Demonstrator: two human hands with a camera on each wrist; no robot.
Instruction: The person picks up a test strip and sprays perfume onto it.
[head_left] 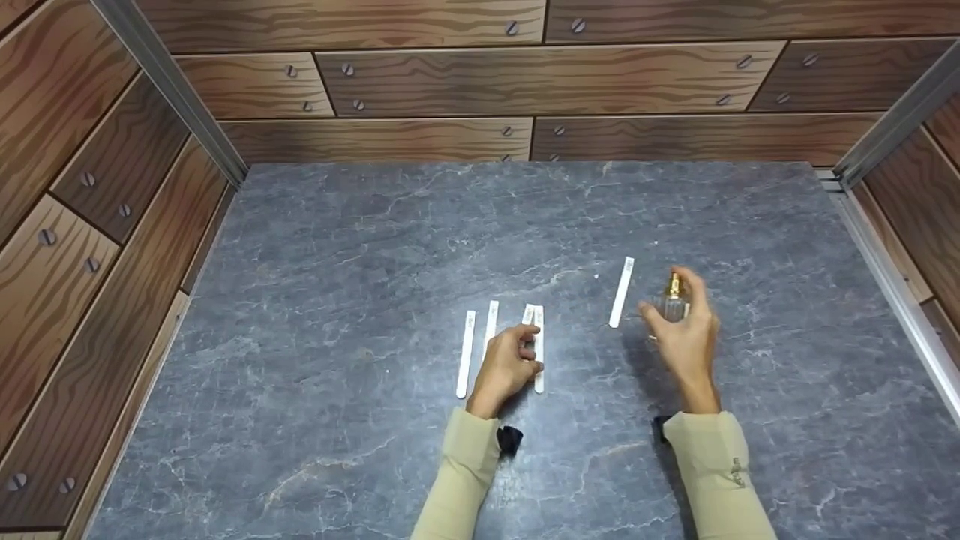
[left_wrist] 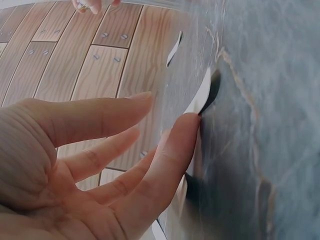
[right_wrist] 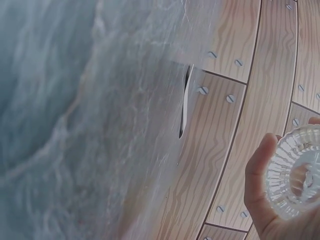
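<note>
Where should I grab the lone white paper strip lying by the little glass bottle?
Probably at its near end. The lone strip lies flat on the stone table, so slide a fingertip under that end and pinch it from the open left side. The right hand with the glass bottle sits close on the other side.

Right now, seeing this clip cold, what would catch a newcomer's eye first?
Probably the small ribbed glass perfume bottle with a gold sprayer, gripped in the right hand just above the grey marbled tabletop. Next, the white paper test strips: one lone strip lies just left of the bottle, and a row of strips lies at the left hand, whose fingertip touches one strip's lifted end.
</note>
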